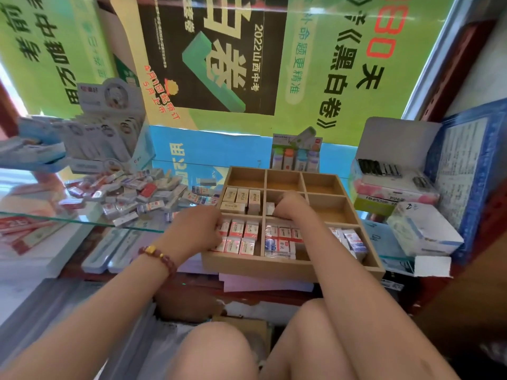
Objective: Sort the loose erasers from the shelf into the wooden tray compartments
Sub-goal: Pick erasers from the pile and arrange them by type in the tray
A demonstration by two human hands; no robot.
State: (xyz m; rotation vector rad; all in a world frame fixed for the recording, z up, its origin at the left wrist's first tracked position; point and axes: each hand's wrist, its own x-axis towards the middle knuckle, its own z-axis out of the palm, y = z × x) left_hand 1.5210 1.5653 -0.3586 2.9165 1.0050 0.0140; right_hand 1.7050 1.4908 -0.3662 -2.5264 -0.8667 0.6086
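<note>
Your left hand [196, 230], beaded bracelet [157, 255] on its wrist, curls over the wooden tray [288, 266]'s left edge, fingertips on the red-and-white erasers [238, 237] in its near-left compartment. Your right hand [292, 207] is knuckles-up in the tray's centre compartment, beside a white eraser [270, 208]. With the fingers hidden, I cannot tell whether either hand actually grasps an eraser.

Beige erasers [241, 200] fill the tray's middle-left compartment. Blue-and-red ones [279, 241] fill its near-middle, and blue-and-white ones [351, 239] lean in its near-right. The far row holds nothing.

The loose erasers [129, 192] lie heaped left of the tray on the glass shelf [68, 216]. Stationery boxes [395, 187] stand to the tray's right, and printed posters [208, 50] hang behind it.
</note>
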